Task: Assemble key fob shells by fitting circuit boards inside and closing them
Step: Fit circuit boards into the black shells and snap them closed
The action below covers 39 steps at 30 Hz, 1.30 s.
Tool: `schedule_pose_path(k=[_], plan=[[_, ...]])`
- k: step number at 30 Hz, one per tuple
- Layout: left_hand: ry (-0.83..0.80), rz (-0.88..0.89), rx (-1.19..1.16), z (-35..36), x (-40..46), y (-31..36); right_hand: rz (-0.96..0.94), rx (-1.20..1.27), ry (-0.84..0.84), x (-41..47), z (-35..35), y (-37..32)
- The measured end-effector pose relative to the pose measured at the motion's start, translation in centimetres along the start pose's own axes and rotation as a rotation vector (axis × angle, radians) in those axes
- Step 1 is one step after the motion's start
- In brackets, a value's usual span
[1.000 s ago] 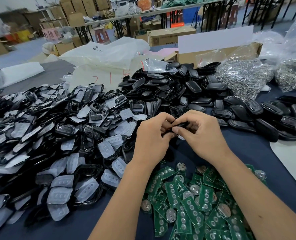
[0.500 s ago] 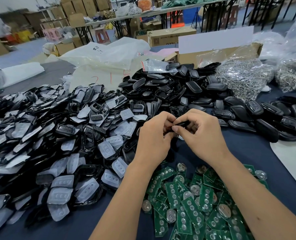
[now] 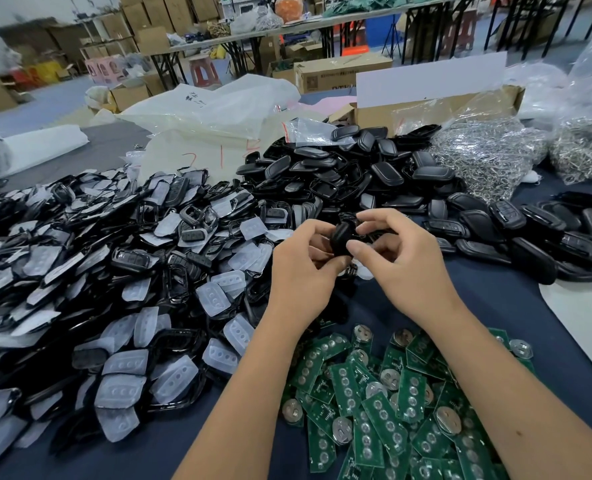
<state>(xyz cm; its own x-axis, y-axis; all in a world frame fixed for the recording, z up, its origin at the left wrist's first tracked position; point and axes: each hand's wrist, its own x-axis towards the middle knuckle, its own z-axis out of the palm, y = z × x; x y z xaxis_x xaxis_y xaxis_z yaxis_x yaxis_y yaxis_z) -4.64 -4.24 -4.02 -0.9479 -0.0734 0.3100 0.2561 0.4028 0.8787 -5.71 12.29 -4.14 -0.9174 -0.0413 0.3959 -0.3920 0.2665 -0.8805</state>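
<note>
Black fob shell (image 3: 342, 238) upright between left hand (image 3: 303, 271) and right hand (image 3: 400, 261).

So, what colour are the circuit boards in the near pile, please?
Green circuit boards with silver contacts, head view.

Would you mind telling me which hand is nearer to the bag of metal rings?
Right. The right hand holds the black shell below and left of the bag of metal rings; the left hand grips the same shell farther left.
</note>
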Motion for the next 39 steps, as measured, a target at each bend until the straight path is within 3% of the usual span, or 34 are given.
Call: schedule_pose_path(k=[5,9,21,39], plan=[[-0.023,-0.103,-0.416,-0.5,0.0,0.3,0.068,0.074,-0.04,0.2,-0.1,0.5],[-0.056,-0.155,-0.595,-0.6,0.1,0.3,0.083,0.156,-0.05,0.3,-0.1,0.7],[-0.134,-0.177,-0.637,-0.5,0.0,0.4,0.144,0.376,-0.064,0.4,-0.1,0.2],[-0.155,-0.211,-0.65,-0.6,-0.3,0.6,0.115,0.314,-0.029,0.3,-0.1,-0.4]])
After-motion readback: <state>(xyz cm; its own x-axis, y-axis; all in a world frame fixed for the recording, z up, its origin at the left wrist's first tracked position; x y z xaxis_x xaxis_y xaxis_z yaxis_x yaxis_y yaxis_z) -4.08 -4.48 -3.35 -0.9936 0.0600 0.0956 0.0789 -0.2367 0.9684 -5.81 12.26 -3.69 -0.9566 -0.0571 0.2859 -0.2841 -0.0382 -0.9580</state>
